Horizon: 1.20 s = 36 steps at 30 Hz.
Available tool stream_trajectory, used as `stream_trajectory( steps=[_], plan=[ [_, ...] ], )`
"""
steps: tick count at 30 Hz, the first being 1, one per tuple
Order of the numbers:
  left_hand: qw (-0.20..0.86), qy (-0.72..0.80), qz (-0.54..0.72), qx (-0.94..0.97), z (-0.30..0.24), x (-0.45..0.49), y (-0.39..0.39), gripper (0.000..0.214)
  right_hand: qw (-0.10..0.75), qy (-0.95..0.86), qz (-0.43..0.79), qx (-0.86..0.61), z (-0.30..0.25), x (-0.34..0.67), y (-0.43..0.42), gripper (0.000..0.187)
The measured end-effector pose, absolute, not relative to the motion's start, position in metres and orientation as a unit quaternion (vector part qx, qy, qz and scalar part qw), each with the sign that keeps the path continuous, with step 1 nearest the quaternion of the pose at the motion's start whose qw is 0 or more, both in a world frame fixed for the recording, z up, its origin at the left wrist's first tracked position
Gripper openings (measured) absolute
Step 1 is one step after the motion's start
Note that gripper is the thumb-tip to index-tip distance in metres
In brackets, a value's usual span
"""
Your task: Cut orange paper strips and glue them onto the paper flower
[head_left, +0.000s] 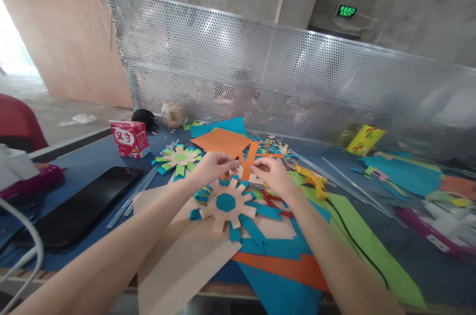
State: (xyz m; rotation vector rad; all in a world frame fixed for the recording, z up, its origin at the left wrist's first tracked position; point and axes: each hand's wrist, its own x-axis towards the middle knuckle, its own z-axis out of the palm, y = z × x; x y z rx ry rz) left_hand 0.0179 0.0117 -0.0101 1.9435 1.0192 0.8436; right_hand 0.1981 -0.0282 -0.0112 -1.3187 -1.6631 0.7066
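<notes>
My left hand (212,168) and my right hand (274,174) meet over the middle of the table, both with fingers pinched. Between them an orange paper strip (251,155) stands up in a V shape; the fingertips of each hand close on its sides. Just below lies a paper flower (207,212) with beige and blue petals and a blue round centre. A second flower (181,157), green, blue and beige, lies left of my left hand. Red-handled scissors (272,200) lie partly hidden beneath my right wrist.
A yellow glue gun (314,182) with a black cord lies right of my right hand. Clear glue sticks (349,182), a black phone (84,203), a red box (130,139) and coloured paper sheets (223,142) surround the work. A perforated metal screen (208,52) stands behind.
</notes>
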Motion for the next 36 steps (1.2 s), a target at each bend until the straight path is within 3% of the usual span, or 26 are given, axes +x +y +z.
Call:
stream_trajectory(
  steps=[4,8,11,16,21,26,36],
  plan=[
    [0.225,0.466,0.219,0.827,-0.007,0.001,0.02,0.05,0.462,-0.616,0.308,-0.559,-0.017,0.21,-0.02,0.013],
    [0.194,0.466,0.089,0.859,-0.01,-0.004,0.018,0.063,0.476,-0.58,0.34,-0.567,-0.02,0.216,-0.015,0.014],
    [0.195,0.482,0.112,0.847,-0.013,-0.002,0.018,0.066,0.488,-0.555,0.365,-0.567,-0.02,0.215,-0.015,0.013],
    [0.219,0.477,0.124,0.842,-0.014,-0.001,0.022,0.038,0.505,-0.515,0.428,-0.544,-0.022,0.21,-0.017,0.013],
    [0.276,0.504,0.194,0.795,-0.009,0.001,0.02,0.026,0.519,-0.472,0.521,-0.487,-0.023,0.208,-0.019,0.018],
    [0.375,0.487,0.241,0.751,-0.003,0.002,0.016,0.026,0.512,-0.432,0.593,-0.447,-0.023,0.205,-0.022,0.022],
    [0.354,0.476,0.35,0.725,-0.003,0.005,0.016,0.03,0.468,-0.439,0.636,-0.429,-0.023,0.201,-0.024,0.02]
  ],
)
